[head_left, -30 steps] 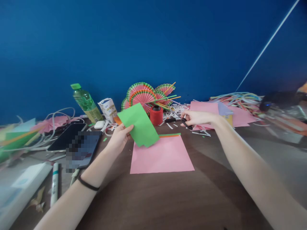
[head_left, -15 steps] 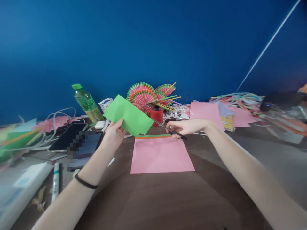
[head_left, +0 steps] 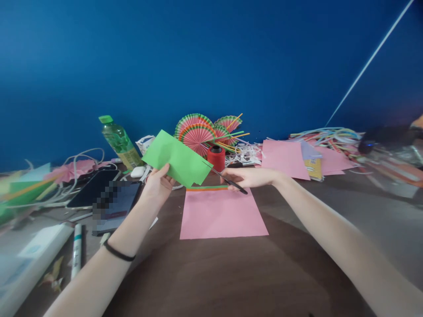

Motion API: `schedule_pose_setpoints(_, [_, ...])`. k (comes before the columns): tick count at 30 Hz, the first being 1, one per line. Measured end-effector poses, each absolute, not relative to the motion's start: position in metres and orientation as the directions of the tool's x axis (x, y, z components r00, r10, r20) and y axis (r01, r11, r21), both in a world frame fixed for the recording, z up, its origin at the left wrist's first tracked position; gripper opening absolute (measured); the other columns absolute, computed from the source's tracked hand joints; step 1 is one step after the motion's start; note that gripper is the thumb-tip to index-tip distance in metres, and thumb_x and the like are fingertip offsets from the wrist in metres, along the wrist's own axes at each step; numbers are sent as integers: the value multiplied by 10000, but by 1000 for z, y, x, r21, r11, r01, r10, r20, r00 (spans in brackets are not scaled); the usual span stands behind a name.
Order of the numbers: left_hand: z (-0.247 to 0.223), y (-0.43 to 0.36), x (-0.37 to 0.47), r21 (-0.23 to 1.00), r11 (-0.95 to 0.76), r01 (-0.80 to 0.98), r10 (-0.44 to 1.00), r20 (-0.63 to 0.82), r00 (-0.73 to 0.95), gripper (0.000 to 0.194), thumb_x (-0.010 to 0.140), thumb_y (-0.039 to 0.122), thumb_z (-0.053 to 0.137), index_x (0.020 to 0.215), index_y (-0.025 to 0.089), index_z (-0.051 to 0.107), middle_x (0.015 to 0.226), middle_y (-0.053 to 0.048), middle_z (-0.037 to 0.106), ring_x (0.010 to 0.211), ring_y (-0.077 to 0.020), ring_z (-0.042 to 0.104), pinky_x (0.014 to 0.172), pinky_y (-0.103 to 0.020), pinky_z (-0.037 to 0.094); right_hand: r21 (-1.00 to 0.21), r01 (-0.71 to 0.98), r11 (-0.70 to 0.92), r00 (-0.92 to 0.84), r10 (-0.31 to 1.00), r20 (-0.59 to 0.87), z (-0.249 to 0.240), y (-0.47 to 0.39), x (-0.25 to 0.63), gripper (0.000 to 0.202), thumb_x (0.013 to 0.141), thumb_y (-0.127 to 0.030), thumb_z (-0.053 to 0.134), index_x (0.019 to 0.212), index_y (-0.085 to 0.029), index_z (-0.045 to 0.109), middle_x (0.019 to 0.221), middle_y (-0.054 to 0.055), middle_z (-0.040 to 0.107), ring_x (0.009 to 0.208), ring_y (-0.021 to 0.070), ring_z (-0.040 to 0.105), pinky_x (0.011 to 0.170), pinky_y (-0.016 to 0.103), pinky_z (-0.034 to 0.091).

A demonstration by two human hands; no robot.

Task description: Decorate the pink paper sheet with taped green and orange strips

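A green sheet of paper point(head_left: 176, 158) is tilted in the air, pinched at its lower left edge by my left hand point(head_left: 159, 184). My right hand point(head_left: 239, 178) grips black-handled scissors point(head_left: 236, 185), and their blades lie at the right edge of the green paper, near a small notch in its lower corner. Below the hands a pink sheet point(head_left: 221, 215) lies flat on the table, with a green and an orange strip point(head_left: 208, 188) along its far edge.
Folded paper fans point(head_left: 196, 136) lean against the blue wall behind a red spool point(head_left: 216, 159). On the left are a green-capped bottle point(head_left: 120, 143), a phone point(head_left: 95, 189) and a marker point(head_left: 76, 251). Pink sheets point(head_left: 286, 158) and a yellow packet point(head_left: 313, 169) lie at the right.
My right hand has moved left with the scissors, bringing the blades onto the edge of the green paper. My left hand and the paper have stayed nearly still.
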State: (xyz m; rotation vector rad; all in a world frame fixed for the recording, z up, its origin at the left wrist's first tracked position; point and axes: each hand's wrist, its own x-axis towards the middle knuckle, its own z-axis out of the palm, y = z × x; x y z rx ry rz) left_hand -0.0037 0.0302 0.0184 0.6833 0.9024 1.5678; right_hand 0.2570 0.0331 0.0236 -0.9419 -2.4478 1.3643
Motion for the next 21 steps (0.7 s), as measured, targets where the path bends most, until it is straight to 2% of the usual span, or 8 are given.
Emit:
schedule_pose_setpoints(5, [19,28,-2,848,-54,-527,985,-41,-167,226,781,66,485,864,229,617,869,25,693,700,-85,627,583,-176,491,-797,438,415,-775,623,-102,21,33,254,235,802,-277,500,1004,-168,448,883,27,477,707,96,431,611,221,390])
schedule_pose_setpoints(11, [18,28,-1,851,-52,-522,985,-43,-168,273,768,66,491,925,258,605,876,31,691,738,-90,630,610,-180,494,-807,425,409,-779,620,-96,21,34,254,217,803,-279,505,979,-175,432,930,38,475,739,100,446,618,219,402])
schedule_pose_setpoints(21, [15,30,-1,871,-54,-488,984,-36,-172,236,730,88,543,891,250,605,896,21,681,732,-95,630,624,-194,494,-796,448,408,-767,632,-108,19,35,253,200,799,-265,505,968,-183,437,865,18,471,700,97,430,597,219,390])
